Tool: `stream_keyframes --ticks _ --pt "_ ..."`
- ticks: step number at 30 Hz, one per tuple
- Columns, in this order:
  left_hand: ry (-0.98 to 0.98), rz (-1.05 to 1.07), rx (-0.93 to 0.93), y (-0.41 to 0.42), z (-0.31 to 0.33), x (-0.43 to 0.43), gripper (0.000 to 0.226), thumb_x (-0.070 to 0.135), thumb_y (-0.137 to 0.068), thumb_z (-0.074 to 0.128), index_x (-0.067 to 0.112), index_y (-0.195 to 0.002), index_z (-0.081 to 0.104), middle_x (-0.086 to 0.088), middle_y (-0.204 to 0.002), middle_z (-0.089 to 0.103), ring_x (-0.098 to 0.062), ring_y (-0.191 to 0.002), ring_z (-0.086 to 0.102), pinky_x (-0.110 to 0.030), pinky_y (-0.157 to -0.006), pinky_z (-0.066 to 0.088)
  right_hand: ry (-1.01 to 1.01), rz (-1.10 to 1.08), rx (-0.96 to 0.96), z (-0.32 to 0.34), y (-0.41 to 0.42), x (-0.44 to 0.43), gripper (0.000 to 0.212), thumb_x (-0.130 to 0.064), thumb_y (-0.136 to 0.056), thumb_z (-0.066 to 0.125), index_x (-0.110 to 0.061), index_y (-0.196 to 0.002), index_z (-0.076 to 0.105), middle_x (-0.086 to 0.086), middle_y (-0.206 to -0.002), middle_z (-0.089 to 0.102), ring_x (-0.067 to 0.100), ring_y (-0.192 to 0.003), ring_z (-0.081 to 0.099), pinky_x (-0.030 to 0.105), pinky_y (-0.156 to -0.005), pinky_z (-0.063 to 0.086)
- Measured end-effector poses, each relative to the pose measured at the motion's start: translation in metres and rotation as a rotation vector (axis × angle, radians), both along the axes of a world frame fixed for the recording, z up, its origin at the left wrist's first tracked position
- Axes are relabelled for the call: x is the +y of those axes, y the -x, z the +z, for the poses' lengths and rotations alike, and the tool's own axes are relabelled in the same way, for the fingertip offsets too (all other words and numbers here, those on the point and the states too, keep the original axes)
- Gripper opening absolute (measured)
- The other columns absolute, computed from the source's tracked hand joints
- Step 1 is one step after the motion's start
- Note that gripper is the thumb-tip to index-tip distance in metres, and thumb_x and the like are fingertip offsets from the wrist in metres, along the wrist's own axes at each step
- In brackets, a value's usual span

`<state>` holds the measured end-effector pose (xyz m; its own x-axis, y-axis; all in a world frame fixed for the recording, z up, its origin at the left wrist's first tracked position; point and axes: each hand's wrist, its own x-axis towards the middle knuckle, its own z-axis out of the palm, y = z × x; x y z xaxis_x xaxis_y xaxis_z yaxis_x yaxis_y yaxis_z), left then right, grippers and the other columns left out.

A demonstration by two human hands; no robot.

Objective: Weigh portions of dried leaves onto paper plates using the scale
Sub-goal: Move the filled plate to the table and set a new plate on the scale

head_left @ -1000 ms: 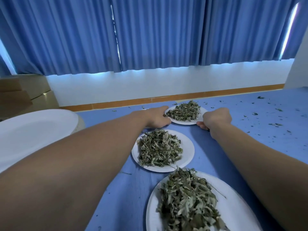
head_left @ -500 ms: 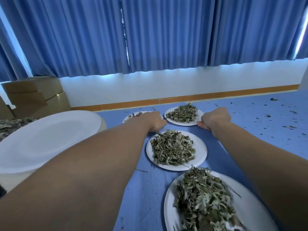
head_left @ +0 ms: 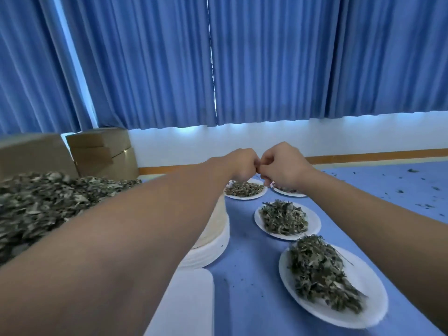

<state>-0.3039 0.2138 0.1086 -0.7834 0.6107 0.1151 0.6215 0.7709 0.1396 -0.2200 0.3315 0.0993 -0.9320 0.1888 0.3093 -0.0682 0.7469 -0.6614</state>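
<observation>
Hands: left hand [head_left: 242,167] and right hand [head_left: 283,166] are raised off the table and meet knuckle to knuckle, where a moment ago they sat at either side of a far plate.
Grip: both sets of fingers are curled inward; I cannot tell whether they pinch a leaf scrap or nothing.
Far plates: two filled paper plates [head_left: 244,190] lie just below the hands, the right one partly hidden; neither is touched.
Other portions: middle plate [head_left: 315,224] and near plate [head_left: 373,309] each carry a heap of dried leaves, set in a row on the blue table [head_left: 244,267].
Supply: loose leaf pile [head_left: 48,202] at left, with the stack of empty plates [head_left: 215,241] beside it.
Scale: a flat white slab [head_left: 186,304] at the bottom edge may be it; not certain.
Meaning: that portion looks set down and released, so a fresh plate and another weighing probably come next.
</observation>
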Motion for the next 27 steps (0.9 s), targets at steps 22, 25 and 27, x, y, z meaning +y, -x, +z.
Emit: stream_keyframes --ticks 22,25,27 --pt "-0.151 -0.203 0.046 -0.098 -0.016 -0.245 0.021 0.024 -0.097 0.064 0.024 -0.113 0.078 0.012 -0.111 0.075 -0.005 -0.099 0.064 -0.024 -0.088 0.045 -0.537 0.483 0.039 0.0 -0.06 -0.131 0.013 -0.03 -0.094 0.073 -0.031 -0.105 0.081 -0.019 -0.105 0.066 -0.025 -0.082 0.05 -0.001 -0.065 0.04" --pt "-0.183 -0.209 0.071 -0.092 -0.016 -0.246 0.02 0.025 -0.096 0.067 0.023 -0.111 0.079 0.011 -0.112 0.075 -0.005 -0.102 0.065 -0.024 -0.089 0.047 -0.608 0.494 0.07 0.0 -0.059 -0.132 0.016 -0.031 -0.096 0.07 -0.031 -0.107 0.081 -0.016 -0.106 0.067 -0.022 -0.08 0.052 0.002 -0.067 0.04" --pt "-0.18 -0.203 0.069 -0.089 -0.016 -0.246 0.02 0.027 -0.095 0.068 0.023 -0.112 0.079 0.011 -0.112 0.075 -0.009 -0.106 0.066 -0.028 -0.092 0.049 -0.686 0.492 0.085 0.001 -0.061 -0.133 0.019 -0.035 -0.098 0.066 -0.033 -0.111 0.08 -0.017 -0.109 0.066 -0.01 -0.082 0.056 0.011 -0.072 0.043"
